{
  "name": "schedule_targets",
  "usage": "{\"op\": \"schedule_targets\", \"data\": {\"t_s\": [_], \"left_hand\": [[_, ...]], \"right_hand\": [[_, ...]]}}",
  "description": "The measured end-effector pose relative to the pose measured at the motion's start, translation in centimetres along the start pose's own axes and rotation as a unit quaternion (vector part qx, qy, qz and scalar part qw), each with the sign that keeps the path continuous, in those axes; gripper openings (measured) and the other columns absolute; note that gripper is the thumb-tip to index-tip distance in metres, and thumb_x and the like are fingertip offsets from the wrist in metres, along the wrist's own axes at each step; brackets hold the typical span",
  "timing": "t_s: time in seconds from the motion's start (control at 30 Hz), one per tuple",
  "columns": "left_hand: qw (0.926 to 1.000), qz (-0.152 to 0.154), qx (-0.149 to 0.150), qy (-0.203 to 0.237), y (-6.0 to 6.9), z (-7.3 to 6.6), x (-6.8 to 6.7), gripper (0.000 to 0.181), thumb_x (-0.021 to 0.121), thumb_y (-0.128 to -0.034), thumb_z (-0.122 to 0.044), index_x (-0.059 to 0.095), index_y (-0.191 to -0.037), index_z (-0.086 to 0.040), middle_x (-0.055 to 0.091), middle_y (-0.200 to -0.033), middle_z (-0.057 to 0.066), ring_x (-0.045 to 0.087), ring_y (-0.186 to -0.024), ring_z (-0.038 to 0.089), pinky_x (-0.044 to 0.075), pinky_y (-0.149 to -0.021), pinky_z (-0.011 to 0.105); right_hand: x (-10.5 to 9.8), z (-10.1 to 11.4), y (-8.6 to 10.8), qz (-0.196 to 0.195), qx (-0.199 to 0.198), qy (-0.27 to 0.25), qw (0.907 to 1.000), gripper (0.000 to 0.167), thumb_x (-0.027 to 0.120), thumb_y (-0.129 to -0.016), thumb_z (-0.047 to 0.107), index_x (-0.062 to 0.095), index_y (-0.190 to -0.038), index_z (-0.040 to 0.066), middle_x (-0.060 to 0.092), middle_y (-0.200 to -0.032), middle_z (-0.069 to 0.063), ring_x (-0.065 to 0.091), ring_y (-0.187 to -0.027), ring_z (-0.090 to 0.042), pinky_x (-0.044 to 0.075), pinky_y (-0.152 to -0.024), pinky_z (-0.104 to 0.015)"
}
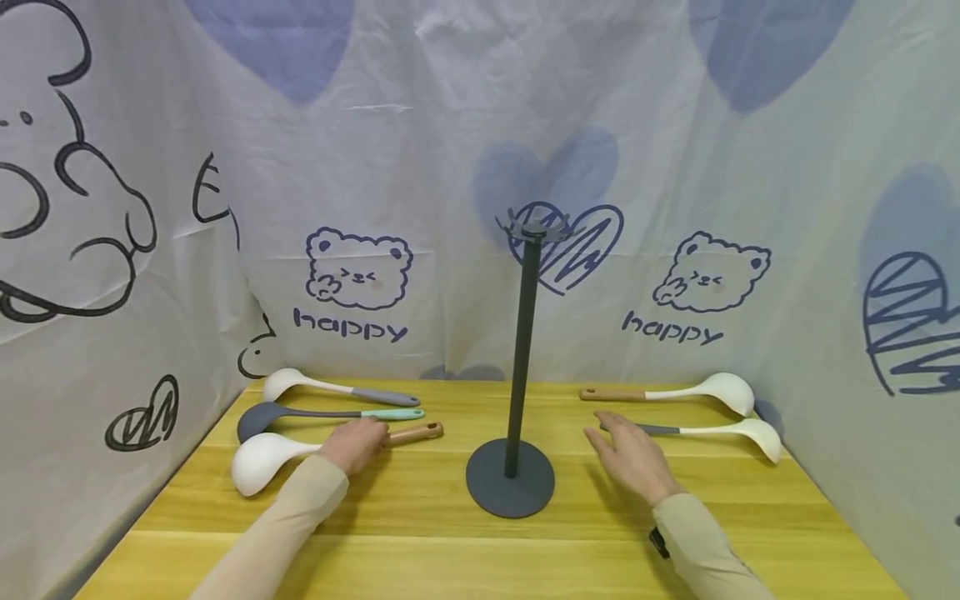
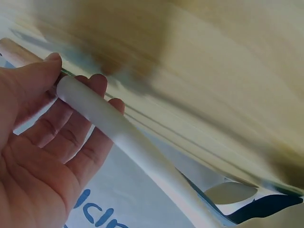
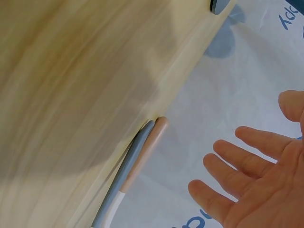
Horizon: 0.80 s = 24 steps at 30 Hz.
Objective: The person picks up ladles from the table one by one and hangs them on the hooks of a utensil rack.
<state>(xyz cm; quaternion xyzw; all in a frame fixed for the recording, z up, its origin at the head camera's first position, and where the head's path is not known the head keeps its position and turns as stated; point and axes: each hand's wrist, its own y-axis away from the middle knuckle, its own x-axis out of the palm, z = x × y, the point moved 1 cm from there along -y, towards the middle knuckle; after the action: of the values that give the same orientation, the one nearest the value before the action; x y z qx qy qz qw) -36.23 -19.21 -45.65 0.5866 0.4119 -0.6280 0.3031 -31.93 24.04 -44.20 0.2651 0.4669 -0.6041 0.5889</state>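
My left hand (image 1: 356, 446) grips the white ladle with the wooden handle (image 1: 416, 433) where its white neck (image 2: 118, 126) meets the wood. In the left wrist view the thumb lies on one side and the fingers curl along the other. Behind it lie a dark ladle with a mint handle (image 1: 393, 413) and a white ladle with a grey-blue handle (image 1: 386, 397). My right hand (image 1: 633, 457) hovers with fingers spread, holding nothing, near the grey-handled white ladle (image 1: 742, 428). A second wooden-handled ladle (image 1: 611, 394) lies behind that one.
A dark stand stands mid-table, with a round base (image 1: 510, 492), an upright pole (image 1: 525, 350) and a ring of hooks (image 1: 534, 229) on top. Printed cloth (image 1: 450, 333) hangs behind and at both sides of the wooden table (image 1: 450, 567).
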Motion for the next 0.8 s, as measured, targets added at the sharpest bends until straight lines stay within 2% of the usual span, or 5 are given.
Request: {"op": "schedule_targets", "data": {"t_s": [0.1, 0.2, 0.43, 0.6, 0.8], "left_hand": [[0.9998, -0.014, -0.001, 0.011, 0.1, 0.1, -0.1, 0.008, 0.071, -0.0831, -0.001, 0.067, -0.086, -0.007, 0.065, -0.081, 0.006, 0.064, -0.075, 0.026, 0.055, -0.063, 0.042], [0.9996, -0.013, -0.012, 0.022, 0.2, 0.1, -0.2, 0.01, 0.07, -0.0842, -0.001, 0.068, -0.087, -0.01, 0.066, -0.082, 0.006, 0.064, -0.078, 0.027, 0.055, -0.064, 0.043], [0.9989, -0.009, -0.005, 0.047, 0.5, 0.3, -0.9, 0.009, 0.071, -0.0877, -0.006, 0.069, -0.095, -0.012, 0.07, -0.088, 0.005, 0.068, -0.085, 0.027, 0.057, -0.074, 0.043], [0.999, -0.008, 0.005, 0.044, 0.6, 0.2, -1.5, 0.009, 0.07, -0.0896, -0.008, 0.067, -0.097, -0.012, 0.066, -0.081, 0.004, 0.065, -0.077, 0.025, 0.056, -0.067, 0.04], [0.9982, -0.024, -0.003, 0.055, 0.6, -0.5, -2.6, 0.006, 0.066, -0.0927, -0.009, 0.066, -0.097, -0.013, 0.063, -0.08, 0.001, 0.061, -0.07, 0.018, 0.052, -0.061, 0.034]], "right_hand": [[0.0, 0.0, 0.1, 0.0, -0.001, 0.003, 1.0, 0.056, 0.045, -0.104, 0.04, 0.047, -0.143, 0.001, 0.047, -0.145, -0.026, 0.047, -0.13, -0.047, 0.039, -0.105, -0.063], [0.0, 0.1, 0.1, 0.002, 0.001, 0.002, 1.0, 0.056, 0.045, -0.104, 0.041, 0.047, -0.143, 0.001, 0.046, -0.146, -0.026, 0.046, -0.131, -0.047, 0.038, -0.106, -0.063], [-0.2, 0.6, 0.1, 0.0, -0.001, 0.0, 1.0, 0.056, 0.045, -0.104, 0.04, 0.046, -0.144, 0.001, 0.045, -0.147, -0.026, 0.045, -0.133, -0.046, 0.036, -0.108, -0.062], [-0.4, 0.9, 0.1, -0.006, -0.008, -0.004, 0.9999, 0.055, 0.046, -0.104, 0.039, 0.046, -0.144, 0.001, 0.046, -0.146, -0.026, 0.046, -0.132, -0.046, 0.037, -0.108, -0.062], [-0.4, 1.1, 0.0, -0.01, -0.013, -0.005, 0.9999, 0.056, 0.046, -0.103, 0.041, 0.047, -0.143, 0.002, 0.047, -0.145, -0.025, 0.047, -0.131, -0.045, 0.038, -0.108, -0.061]]}}
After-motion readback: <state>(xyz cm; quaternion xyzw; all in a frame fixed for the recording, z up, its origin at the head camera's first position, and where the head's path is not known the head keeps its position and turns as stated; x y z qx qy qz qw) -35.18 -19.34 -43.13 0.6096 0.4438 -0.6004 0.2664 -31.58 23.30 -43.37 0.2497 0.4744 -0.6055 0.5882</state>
